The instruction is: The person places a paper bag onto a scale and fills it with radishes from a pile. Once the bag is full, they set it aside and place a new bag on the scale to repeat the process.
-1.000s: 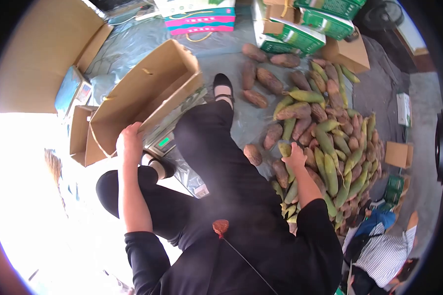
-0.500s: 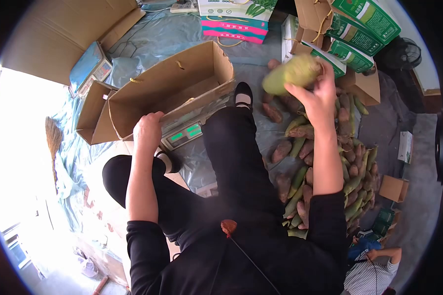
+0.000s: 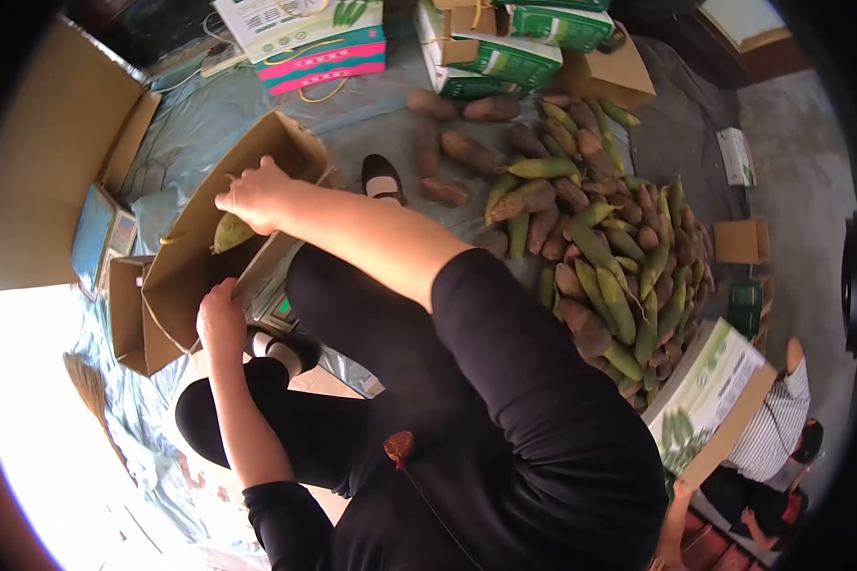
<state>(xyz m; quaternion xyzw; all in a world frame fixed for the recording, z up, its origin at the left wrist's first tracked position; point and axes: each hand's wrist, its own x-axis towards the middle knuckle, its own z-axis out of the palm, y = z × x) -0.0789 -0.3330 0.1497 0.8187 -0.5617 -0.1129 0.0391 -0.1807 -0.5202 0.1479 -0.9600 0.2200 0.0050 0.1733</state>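
Observation:
A pale green radish [image 3: 230, 233] hangs inside the open cardboard box [image 3: 186, 276], its lower end showing beneath my right hand [image 3: 257, 195]. The fingers of that hand are closed around the upper part, which they mostly hide. My left hand [image 3: 221, 319] grips the near edge of the box, fingers over the rim. Under the box, a scale [image 3: 278, 306] shows part of a green-lit display. To the right lies a big pile of radishes [image 3: 619, 295], some green and some covered in brown soil.
Printed cartons [image 3: 319, 62] and green boxes [image 3: 514, 62] stand at the back. A blue scale [image 3: 105, 238] and a large cardboard flap [image 3: 57, 143] are at left. At lower right a co-worker in a striped shirt [image 3: 767, 428] is beside a white-green carton [image 3: 705, 400].
My right hand has carried the radish leftward from beside the pile into the box. My left hand stays on the rim. The view has swung right, and a carton now shows by the co-worker.

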